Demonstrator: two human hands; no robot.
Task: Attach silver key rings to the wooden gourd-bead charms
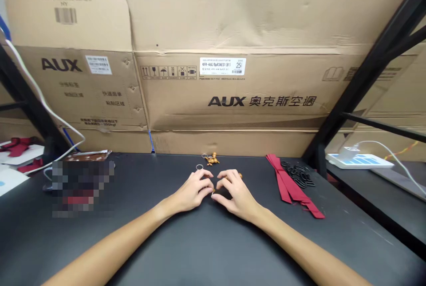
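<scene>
Both my hands rest on the black table (199,241), fingertips meeting at its middle. My left hand (195,190) is curled, its fingers pinched toward the right hand. My right hand (233,192) is also curled, fingers closed over a small golden piece that barely shows at its knuckles. What sits between the fingertips is too small to name. A loose metal ring (199,167) lies just beyond my left hand. A small golden figurine on a key ring (211,158) lies farther back.
Red ribbons (289,186) and a heap of black rings (299,175) lie to the right. Large AUX cardboard boxes (233,55) wall the back. A black shelf post (353,95) slants at right, beside a white power strip (356,158). A blurred patch (80,186) lies left.
</scene>
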